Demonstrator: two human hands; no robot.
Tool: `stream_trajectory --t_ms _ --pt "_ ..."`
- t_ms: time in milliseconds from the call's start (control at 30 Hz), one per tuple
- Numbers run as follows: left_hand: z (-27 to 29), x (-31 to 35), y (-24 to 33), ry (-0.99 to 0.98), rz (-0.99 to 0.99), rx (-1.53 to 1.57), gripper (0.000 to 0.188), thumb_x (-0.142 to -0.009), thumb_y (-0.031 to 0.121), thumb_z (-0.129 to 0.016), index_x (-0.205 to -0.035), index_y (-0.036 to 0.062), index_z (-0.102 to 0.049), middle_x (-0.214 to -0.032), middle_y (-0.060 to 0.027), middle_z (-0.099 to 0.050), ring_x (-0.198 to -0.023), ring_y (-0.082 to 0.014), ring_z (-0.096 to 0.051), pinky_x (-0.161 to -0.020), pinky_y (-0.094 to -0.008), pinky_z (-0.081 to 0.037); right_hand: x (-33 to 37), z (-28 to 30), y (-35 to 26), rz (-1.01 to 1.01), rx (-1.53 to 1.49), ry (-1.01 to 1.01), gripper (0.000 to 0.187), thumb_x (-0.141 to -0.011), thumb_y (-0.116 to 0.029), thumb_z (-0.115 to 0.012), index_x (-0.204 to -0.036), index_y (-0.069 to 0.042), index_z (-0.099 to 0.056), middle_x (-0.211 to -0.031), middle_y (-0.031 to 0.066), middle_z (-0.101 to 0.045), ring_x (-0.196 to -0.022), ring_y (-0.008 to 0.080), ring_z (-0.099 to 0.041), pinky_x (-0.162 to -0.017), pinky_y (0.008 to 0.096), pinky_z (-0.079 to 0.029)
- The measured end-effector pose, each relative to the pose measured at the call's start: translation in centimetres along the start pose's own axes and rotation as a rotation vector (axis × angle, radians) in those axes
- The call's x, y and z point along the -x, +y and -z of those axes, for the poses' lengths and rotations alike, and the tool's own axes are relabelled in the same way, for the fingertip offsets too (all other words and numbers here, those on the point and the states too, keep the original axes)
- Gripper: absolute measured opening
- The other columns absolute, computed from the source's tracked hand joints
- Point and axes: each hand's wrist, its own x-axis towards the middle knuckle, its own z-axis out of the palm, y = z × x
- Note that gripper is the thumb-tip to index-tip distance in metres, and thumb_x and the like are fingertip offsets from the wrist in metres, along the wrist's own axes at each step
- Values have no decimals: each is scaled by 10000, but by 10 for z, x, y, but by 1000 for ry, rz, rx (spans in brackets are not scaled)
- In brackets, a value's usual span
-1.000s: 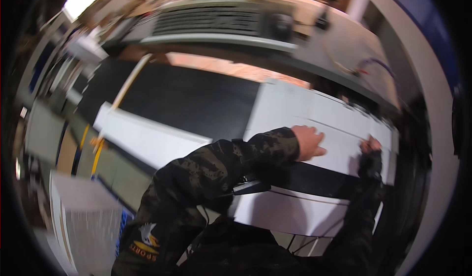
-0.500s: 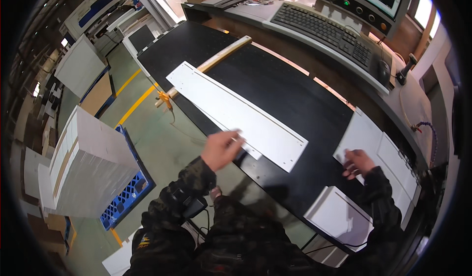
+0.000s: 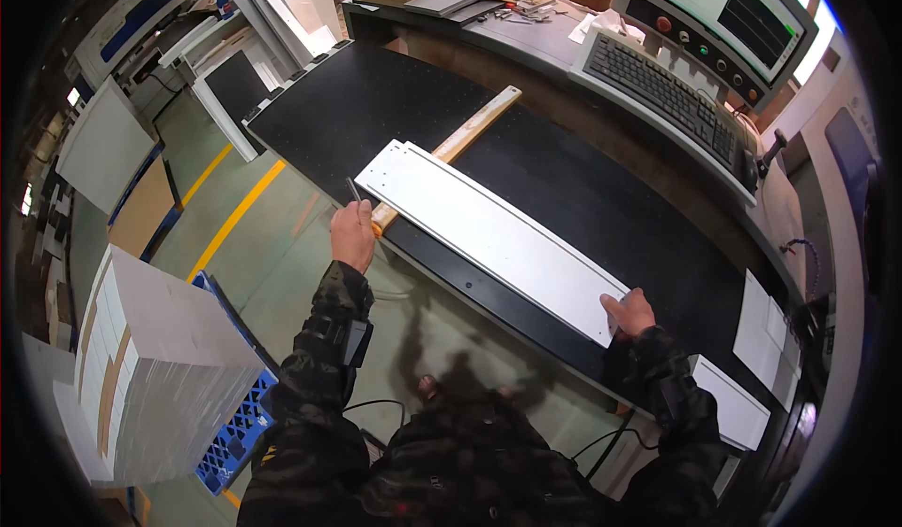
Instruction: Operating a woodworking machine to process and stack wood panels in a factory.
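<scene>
A long white panel (image 3: 498, 236) with small holes at its ends lies slantwise on the black table, across a wooden bar (image 3: 474, 125). Another white edge shows along its far side, so there seem to be two stacked panels. My right hand (image 3: 631, 312) grips the panel's near right end, thumb on top and fingers mostly hidden. At the bar's near end, my left hand (image 3: 352, 238) is closed round an orange air blow gun (image 3: 378, 230); its thin metal nozzle points up above my fist, and its body is mostly covered.
A keyboard (image 3: 658, 95) and a monitor (image 3: 723, 15) stand beyond the black table (image 3: 395, 85). More white panels (image 3: 766, 334) lie at the right, with a white piece (image 3: 728, 400) nearer me. Stacked boards (image 3: 178, 377) rest on a blue pallet (image 3: 230, 442) at the left.
My left hand has moved from the panel's near edge to the air gun and closed on it. My right hand has come onto the panel's right end. The fanned panels now line up.
</scene>
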Motion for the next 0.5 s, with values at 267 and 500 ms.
stream_trajectory --t_ms 267,500 --pt "4 18 122 24 -188 348 156 -1108 116 -580 -1070 29 -703 -947 -151 -640 -895 -355 -638 -774 -468 -517 7 -33 -63 505 141 332 743 -1018 -426 -774 -1471 107 -522 -1474 317 -603 -1313 418 -682 -1049 501 -582" --pt "8 12 203 -97 433 1191 436 -1210 286 -391 -1245 -81 -625 -801 -74 -657 -900 -207 -694 -880 -329 -550 96 -137 -209 1246 -488 -256 652 -1108 -176 -612 -1683 26 -379 -1625 316 -490 -1531 476 -466 -1294 510 -359"
